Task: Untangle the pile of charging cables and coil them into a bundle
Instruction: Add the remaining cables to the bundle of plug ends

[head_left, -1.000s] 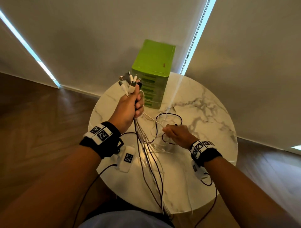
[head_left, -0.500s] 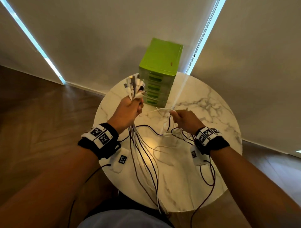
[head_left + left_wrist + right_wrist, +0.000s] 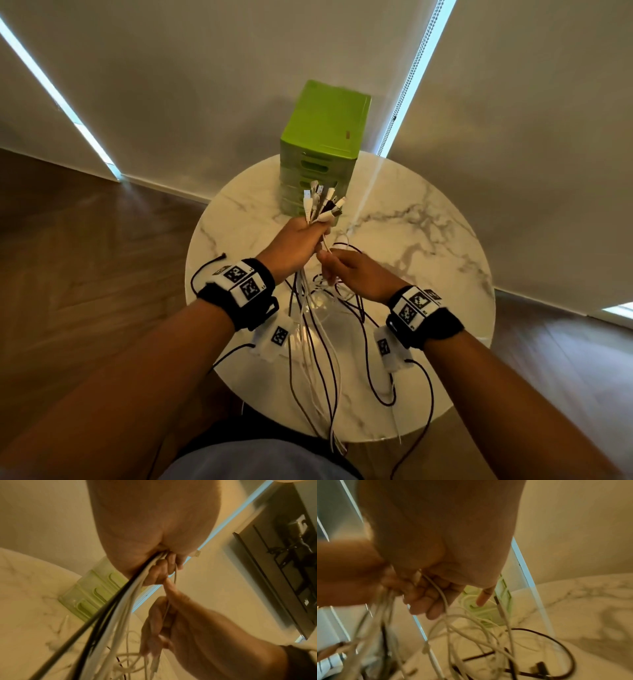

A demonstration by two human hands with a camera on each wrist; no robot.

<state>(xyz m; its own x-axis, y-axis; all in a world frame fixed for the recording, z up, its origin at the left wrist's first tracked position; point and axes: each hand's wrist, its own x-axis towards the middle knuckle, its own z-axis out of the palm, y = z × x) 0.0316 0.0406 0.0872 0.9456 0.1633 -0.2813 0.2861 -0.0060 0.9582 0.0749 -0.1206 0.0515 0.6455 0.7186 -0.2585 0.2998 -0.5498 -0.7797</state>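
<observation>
My left hand (image 3: 301, 240) grips a bunch of white and black charging cables (image 3: 318, 342) just below their plugs (image 3: 323, 205), which fan out above the fist. The cables hang down over the round marble table (image 3: 428, 240) and past its near edge. My right hand (image 3: 337, 267) sits right beside the left and pinches one thin white cable (image 3: 442, 597) with curled fingers. In the left wrist view the cable bunch (image 3: 120, 601) runs out of my left hand (image 3: 164, 563), with my right hand (image 3: 164, 622) close below. Loose loops (image 3: 488, 635) lie on the table.
A green drawer unit (image 3: 323, 147) stands at the table's far edge, against the blinds. A black cable loop (image 3: 380, 370) lies near my right wrist. Wooden floor surrounds the table. Wires from the wrist cameras hang off both arms.
My right hand has moved left to meet the left hand at the cable bunch. The left hand has shifted right and slightly forward with the plugs.
</observation>
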